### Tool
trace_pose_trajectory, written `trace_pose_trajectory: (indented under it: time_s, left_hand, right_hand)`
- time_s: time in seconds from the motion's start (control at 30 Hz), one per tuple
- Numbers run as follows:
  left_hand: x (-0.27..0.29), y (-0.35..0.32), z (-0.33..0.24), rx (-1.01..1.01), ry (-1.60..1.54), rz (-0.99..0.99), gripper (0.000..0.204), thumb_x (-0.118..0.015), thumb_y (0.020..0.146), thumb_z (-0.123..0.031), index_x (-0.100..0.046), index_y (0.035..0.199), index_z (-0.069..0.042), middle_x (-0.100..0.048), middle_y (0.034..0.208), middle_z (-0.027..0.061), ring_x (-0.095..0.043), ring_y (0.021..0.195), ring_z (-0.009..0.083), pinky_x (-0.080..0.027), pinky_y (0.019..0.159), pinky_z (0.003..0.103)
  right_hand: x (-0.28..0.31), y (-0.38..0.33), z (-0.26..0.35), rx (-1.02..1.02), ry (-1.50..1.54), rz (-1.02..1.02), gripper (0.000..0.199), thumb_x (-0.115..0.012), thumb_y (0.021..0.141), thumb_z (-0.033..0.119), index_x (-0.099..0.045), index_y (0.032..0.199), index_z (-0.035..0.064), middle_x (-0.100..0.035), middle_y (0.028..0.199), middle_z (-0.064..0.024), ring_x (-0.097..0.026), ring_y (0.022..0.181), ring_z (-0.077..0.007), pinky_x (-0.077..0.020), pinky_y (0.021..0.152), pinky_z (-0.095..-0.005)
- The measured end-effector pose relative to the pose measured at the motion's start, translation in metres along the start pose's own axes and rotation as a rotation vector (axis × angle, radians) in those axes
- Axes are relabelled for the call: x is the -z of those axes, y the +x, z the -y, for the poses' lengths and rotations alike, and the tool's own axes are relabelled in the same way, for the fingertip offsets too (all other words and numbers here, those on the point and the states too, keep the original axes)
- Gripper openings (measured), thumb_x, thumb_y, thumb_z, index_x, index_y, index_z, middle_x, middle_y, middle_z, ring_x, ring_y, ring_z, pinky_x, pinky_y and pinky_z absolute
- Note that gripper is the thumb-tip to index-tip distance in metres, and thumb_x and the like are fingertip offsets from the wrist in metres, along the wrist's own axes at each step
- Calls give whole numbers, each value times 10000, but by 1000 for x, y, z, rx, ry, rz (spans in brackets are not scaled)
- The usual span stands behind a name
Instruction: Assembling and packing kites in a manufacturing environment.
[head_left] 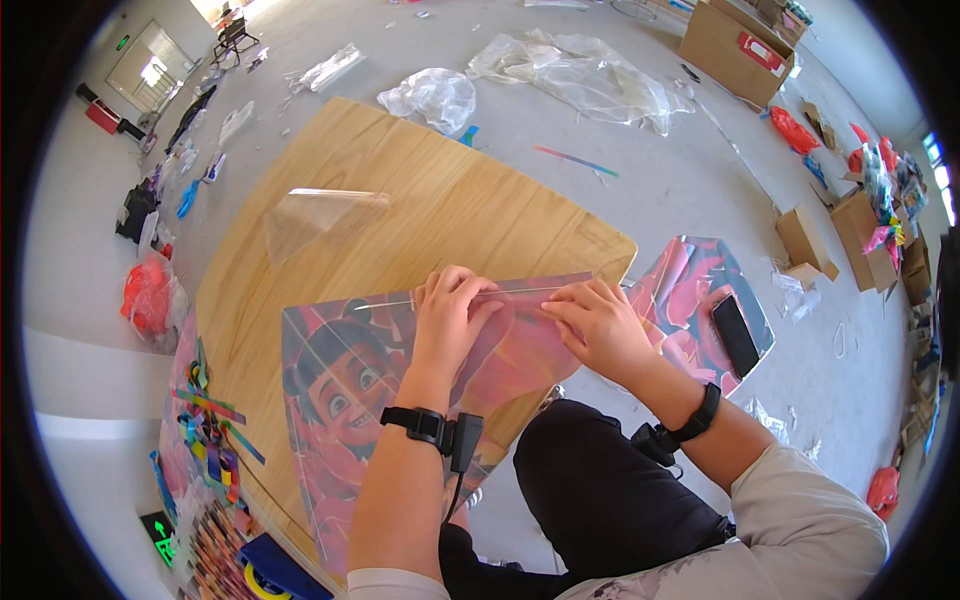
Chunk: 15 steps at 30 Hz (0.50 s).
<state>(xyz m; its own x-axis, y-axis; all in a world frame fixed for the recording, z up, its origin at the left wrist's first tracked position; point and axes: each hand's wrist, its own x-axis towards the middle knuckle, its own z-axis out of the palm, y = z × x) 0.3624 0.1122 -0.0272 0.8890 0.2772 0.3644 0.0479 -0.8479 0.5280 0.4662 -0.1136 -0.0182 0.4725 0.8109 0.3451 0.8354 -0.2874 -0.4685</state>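
Note:
A thin, see-through kite sheet (350, 400), printed with a cartoon figure in red and dark tones, lies over the near side of the wooden table and hangs past its edge. A slender pale rod (395, 304) runs along its upper edge. My left hand (450, 315) is closed over that edge, its fingers bent and thumb pressed against the fabric. To its right, my right hand (595, 325) pinches the same edge at the rod between thumb and fingertips. What lies beneath the fingers is partly hidden. Both wrists wear black straps with small devices.
On the wooden table (430, 190) lies a clear plastic sleeve (320, 215). Coloured strips (215, 440) gather at the left edge. A black phone (735, 335) rests on another printed sheet (680, 290) at right. Plastic wrap (580, 75) and cardboard boxes (735, 50) occupy the floor beyond.

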Motion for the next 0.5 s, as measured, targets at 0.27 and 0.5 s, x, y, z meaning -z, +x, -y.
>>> trace_pose_trajectory:
  time_s: [0.27,0.5]
  left_hand:
    - [-9,3,1,-24,-43,-19,125,-780,806,-163,-726,915,-135,-631,972,17,-592,993,264,-429,864,413]
    - [32,-32,40,184,137,-192,217,-626,928,-90,-685,1133,-46,-668,1160,138,-610,1108,351,-448,977,444]
  right_hand:
    - [2,-4,1,52,-68,-17,294,-695,788,101,-727,1080,86,-677,1120,2,-599,1076,-198,-453,889,-364]
    - [9,7,3,37,-75,101,264,-693,815,118,-737,1076,116,-693,1105,13,-601,1087,-199,-441,936,-383]
